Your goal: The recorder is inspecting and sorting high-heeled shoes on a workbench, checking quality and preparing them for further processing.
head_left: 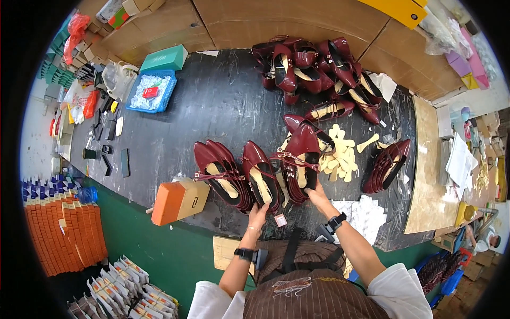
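Note:
Dark red pointed shoes with thin buckled straps and pale insoles stand on the black worktable. At the table's near edge, my left hand (258, 217) is closed on the heel of a single red shoe (257, 154). My right hand (317, 199) grips the heel end of a stack of red shoes (304, 139) just to the right; its fingers are partly hidden. Left of my left hand stands another nested stack of shoes (210, 157). Pale insole pieces (340, 159) lie heaped beyond my right hand. A small square label (280, 220) lies between my hands.
A pile of red shoes (308, 74) fills the far side, and a further nested shoe stack (388, 165) stands on the right. An orange-ended box (180, 200) sits at the near left edge, white papers (361, 218) at the near right. A blue basket (153, 91) stands far left.

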Available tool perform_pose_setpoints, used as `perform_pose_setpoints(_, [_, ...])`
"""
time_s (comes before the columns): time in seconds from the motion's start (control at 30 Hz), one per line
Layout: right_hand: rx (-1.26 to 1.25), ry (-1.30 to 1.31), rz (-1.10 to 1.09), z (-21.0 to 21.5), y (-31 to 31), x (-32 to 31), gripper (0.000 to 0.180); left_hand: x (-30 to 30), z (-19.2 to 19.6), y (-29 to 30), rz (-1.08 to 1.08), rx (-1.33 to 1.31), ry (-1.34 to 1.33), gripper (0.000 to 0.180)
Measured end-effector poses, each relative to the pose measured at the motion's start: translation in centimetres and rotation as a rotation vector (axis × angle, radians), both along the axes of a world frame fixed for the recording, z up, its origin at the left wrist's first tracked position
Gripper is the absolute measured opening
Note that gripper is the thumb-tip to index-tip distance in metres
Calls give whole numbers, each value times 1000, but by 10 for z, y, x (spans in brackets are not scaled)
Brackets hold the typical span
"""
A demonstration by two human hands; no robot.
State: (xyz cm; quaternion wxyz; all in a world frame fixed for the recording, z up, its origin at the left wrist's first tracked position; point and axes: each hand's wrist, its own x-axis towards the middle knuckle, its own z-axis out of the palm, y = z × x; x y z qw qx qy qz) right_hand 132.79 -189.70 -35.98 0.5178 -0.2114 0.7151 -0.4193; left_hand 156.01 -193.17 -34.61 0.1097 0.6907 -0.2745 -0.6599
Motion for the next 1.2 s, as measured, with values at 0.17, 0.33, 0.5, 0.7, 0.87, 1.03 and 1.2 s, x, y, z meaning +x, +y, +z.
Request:
perform_pose_setpoints(0.17, [54,-86,58,15,33,-1,52,76,19,1,92,-54,-155,80])
perform_pose_setpoints(0.33, [15,2,86,23,37,20,51,77,15,-41,344,-117,72,96])
perform_pose_setpoints(0.5, [-9,250,152,-18,2,36,74,63,-26,-57,271,-311,319,86])
perform_pose_setpoints(0.7, [-17,378,202,-10,1,65,83,71,-64,-46,273,-483,349,70])
perform_pose_setpoints(0.87, [65,417,172,50,14,57,32,45,-12,-33,199,-373,204,34])
perform_pose_setpoints(1.03, [-25,294,158,89,51,34,82,36,20,-11,159,-476,242,46])
perform_pose_setpoints(1.2, [-119,340,-21,153,127,-24,80,-40,75,29,-7,-545,353,48])
